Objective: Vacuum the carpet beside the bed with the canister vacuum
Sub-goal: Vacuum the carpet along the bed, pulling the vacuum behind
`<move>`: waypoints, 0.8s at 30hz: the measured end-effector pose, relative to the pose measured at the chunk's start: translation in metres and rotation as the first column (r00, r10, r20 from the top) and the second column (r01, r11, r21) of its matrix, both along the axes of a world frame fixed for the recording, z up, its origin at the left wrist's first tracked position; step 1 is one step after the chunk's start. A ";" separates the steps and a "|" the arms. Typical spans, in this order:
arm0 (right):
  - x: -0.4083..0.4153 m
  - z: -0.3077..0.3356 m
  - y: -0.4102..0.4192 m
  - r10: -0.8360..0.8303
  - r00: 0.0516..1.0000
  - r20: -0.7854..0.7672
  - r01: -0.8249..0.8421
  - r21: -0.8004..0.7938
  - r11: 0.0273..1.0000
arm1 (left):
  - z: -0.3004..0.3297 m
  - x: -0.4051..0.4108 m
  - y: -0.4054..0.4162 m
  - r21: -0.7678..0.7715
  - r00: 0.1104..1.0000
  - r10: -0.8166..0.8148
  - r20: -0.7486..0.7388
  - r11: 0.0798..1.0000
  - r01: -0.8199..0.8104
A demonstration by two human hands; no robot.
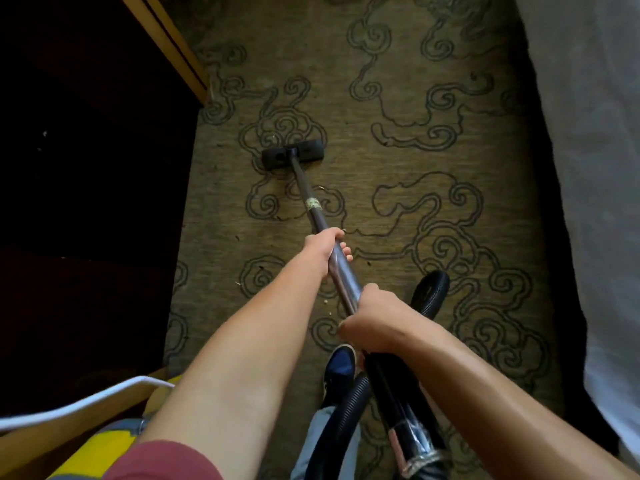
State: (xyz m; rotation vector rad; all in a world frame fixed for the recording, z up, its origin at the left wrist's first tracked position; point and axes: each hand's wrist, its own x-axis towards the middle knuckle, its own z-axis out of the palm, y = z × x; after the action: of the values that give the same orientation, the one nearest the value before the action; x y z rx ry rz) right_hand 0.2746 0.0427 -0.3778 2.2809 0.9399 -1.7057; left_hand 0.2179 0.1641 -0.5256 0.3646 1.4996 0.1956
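Got both hands wrapped tight round the vacuum wand point(341, 271), left hand point(325, 249) further down, right hand point(372, 322) nearer me. Wand runs away from me, angled up-left, floor head point(293, 155) flat on the swirly carpet point(433, 220), bed point(595, 168) off right.

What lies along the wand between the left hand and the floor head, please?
In the head view, only bare wand with a pale taped band separates left hand from floor head.

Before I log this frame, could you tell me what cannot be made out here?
Head view:
- Vacuum body: cut off by the bottom edge; only the hose shows.
- Left side of the room: too dark.
- Crumbs on the carpet: too small to identify.
- Bed: cut off at right.
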 end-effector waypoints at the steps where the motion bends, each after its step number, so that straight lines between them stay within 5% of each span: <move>1: 0.002 -0.001 0.018 0.001 1.000 -0.005 -0.001 0.004 1.000 | 0.000 0.000 0.018 0.006 1.000 0.003 -0.009 1.000 -0.003; 12: 0.010 -0.007 0.144 -0.051 0.996 -0.078 0.055 0.053 0.997 | 0.003 0.009 0.149 0.015 0.996 -0.071 -0.048 0.997 0.072; 24: 0.034 -0.006 0.109 -0.071 0.996 -0.050 0.074 0.052 0.996 | 0.003 0.032 0.119 0.016 0.997 -0.034 -0.066 0.999 0.035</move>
State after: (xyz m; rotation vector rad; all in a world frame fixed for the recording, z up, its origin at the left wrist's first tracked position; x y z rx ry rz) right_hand 0.3086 0.1521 -0.3842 2.3461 0.9344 -1.7926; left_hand 0.2502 0.2832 -0.5228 0.4136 1.5564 0.1703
